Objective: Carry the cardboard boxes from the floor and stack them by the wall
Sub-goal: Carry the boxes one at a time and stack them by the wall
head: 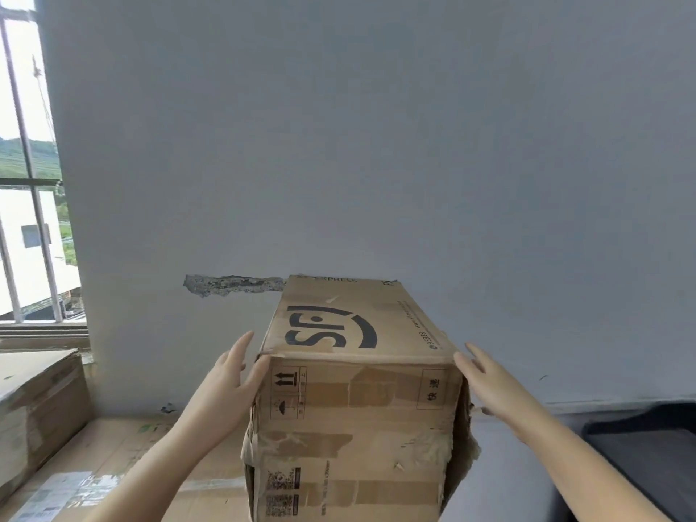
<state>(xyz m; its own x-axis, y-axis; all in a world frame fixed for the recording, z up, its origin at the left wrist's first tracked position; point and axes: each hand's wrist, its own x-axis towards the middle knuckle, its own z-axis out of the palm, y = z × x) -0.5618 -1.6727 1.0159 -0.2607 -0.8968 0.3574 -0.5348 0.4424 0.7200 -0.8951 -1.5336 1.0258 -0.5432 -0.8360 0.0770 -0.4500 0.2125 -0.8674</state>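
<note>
— Where's the cardboard box (pixel 354 401) sitting?
— Against the wall (pixel 339 126), on a flat carton (pixel 124 457).
— Gripping it?
— No; left hand (pixel 229 374) and right hand (pixel 486 378) are flanking it, fingers straight.

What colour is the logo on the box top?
Dark navy, nearly black, on the brown box; head view.

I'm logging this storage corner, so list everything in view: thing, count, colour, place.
printed box: one, brown, black logo on top, centre, far end near the wall.
flat carton: one, brown, taped label, lying under the printed box, lower left.
side box: one, brown, worn, far left below the window.
wall: grey-white, with a chipped patch left of the printed box.
window: one, dark frame, left edge.
dark object: black, lower right, unclear what.
left hand: fingers straight, at the box's left top corner.
right hand: fingers straight, by its right edge.
</note>
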